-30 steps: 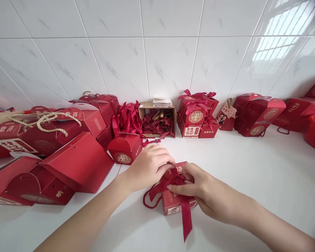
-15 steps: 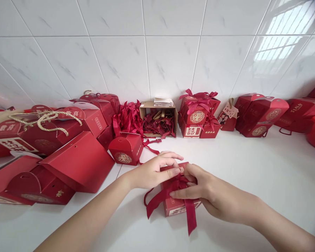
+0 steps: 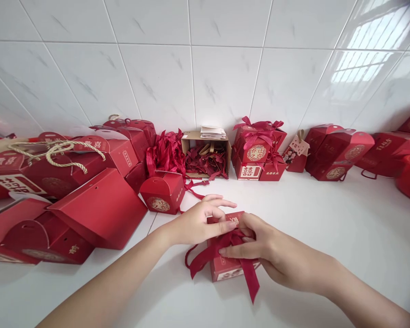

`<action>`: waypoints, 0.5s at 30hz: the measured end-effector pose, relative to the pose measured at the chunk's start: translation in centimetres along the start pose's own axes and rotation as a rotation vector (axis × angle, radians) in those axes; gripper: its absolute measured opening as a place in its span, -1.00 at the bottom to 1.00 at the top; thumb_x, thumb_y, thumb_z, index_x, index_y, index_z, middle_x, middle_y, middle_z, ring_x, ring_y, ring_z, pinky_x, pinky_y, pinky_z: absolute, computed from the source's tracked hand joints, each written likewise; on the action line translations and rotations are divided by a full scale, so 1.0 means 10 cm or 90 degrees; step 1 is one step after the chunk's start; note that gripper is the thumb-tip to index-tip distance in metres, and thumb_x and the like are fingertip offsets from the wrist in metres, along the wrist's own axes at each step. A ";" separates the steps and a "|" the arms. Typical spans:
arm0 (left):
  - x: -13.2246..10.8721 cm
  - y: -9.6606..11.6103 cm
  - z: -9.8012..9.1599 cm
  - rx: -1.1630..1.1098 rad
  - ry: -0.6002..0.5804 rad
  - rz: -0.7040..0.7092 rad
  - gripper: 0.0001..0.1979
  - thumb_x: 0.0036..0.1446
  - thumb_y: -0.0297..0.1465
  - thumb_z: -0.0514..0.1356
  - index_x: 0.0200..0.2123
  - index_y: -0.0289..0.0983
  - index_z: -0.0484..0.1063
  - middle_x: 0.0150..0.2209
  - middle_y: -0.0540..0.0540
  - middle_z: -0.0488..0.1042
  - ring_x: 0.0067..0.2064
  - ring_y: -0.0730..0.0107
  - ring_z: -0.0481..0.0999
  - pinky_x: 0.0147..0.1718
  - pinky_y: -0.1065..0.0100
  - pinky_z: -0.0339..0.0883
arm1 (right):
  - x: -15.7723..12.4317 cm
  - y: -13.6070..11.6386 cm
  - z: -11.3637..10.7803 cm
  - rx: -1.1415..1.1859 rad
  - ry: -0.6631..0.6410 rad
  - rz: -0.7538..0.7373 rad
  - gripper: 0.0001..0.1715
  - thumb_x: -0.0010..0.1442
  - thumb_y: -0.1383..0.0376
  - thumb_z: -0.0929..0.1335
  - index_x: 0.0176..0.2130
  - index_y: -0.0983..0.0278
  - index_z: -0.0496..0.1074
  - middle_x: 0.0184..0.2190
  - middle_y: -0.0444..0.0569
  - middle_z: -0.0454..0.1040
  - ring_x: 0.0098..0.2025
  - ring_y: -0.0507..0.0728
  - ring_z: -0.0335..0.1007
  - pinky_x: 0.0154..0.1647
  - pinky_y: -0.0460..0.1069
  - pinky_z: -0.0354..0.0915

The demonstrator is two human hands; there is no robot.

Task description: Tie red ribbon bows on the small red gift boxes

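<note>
A small red gift box [image 3: 225, 269] sits on the white surface in front of me, with a dark red ribbon [image 3: 250, 275] crossing its top and trailing off its near side. My left hand [image 3: 200, 221] pinches the ribbon at the box top between thumb and forefinger, other fingers raised. My right hand [image 3: 263, 250] presses on the ribbon's crossing from the right, forefinger stretched along it. One ribbon tail [image 3: 200, 262] hangs to the left of the box.
Large red boxes [image 3: 95, 207] with rope handles lie piled at the left. A small closed red box [image 3: 164, 193], a ribbon heap [image 3: 166, 152], a cardboard box of ribbons [image 3: 207, 155] and tied boxes [image 3: 258, 148] line the tiled wall. More red boxes [image 3: 338, 152] stand at the right.
My left hand opened from a curled grip into a pinch with fingers raised. The ribbon tails shifted: the near tail swung right and the left tail spread out.
</note>
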State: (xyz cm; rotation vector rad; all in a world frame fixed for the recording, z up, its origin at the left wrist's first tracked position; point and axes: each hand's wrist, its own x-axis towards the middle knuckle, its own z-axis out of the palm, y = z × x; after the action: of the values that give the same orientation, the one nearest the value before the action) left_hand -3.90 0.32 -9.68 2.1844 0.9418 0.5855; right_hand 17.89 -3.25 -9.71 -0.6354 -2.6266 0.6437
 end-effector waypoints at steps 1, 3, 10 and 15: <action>0.01 0.00 0.01 -0.017 0.021 0.010 -0.64 0.20 -0.21 0.14 -0.59 -0.26 0.37 0.09 -0.09 0.44 0.26 0.16 0.17 0.17 0.02 0.14 | 0.00 0.00 0.00 0.001 0.002 -0.002 -0.43 0.19 0.56 0.22 0.03 0.08 0.46 -0.17 0.07 0.29 -0.08 0.17 0.28 -0.14 0.04 0.39; 0.02 0.02 0.05 -0.047 0.057 0.026 -0.63 0.19 -0.27 0.16 -0.63 -0.26 0.26 -0.02 -0.10 0.51 0.18 0.21 0.28 0.12 0.09 0.21 | 0.01 -0.01 -0.01 0.002 0.004 -0.006 -0.46 0.20 0.54 0.23 0.03 0.09 0.47 -0.15 0.08 0.28 -0.07 0.18 0.27 -0.13 0.05 0.38; 0.02 0.09 0.18 -0.092 0.131 0.032 -0.71 0.03 -0.41 0.26 -0.62 -0.24 0.23 -0.31 -0.11 0.54 0.04 0.18 0.41 -0.06 0.19 0.35 | 0.00 0.00 -0.03 0.023 -0.024 0.028 -0.42 0.18 0.58 0.21 0.02 0.07 0.46 -0.20 0.05 0.23 -0.07 0.17 0.21 -0.12 0.04 0.34; 0.01 0.06 0.21 -0.137 0.122 -0.008 -0.65 0.01 -0.43 0.25 -0.65 -0.24 0.14 -0.37 -0.09 0.53 -0.03 0.20 0.45 -0.13 0.22 0.36 | -0.01 0.01 -0.05 0.031 -0.002 0.036 -0.51 0.15 0.61 0.17 -0.07 0.18 0.38 -0.19 0.01 0.22 -0.16 0.10 0.21 -0.22 -0.02 0.30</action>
State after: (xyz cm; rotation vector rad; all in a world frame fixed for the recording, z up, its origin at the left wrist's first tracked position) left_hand -2.23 -0.75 -10.64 1.9554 0.9429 0.8618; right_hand 18.23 -3.00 -9.38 -0.6979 -2.5961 0.7231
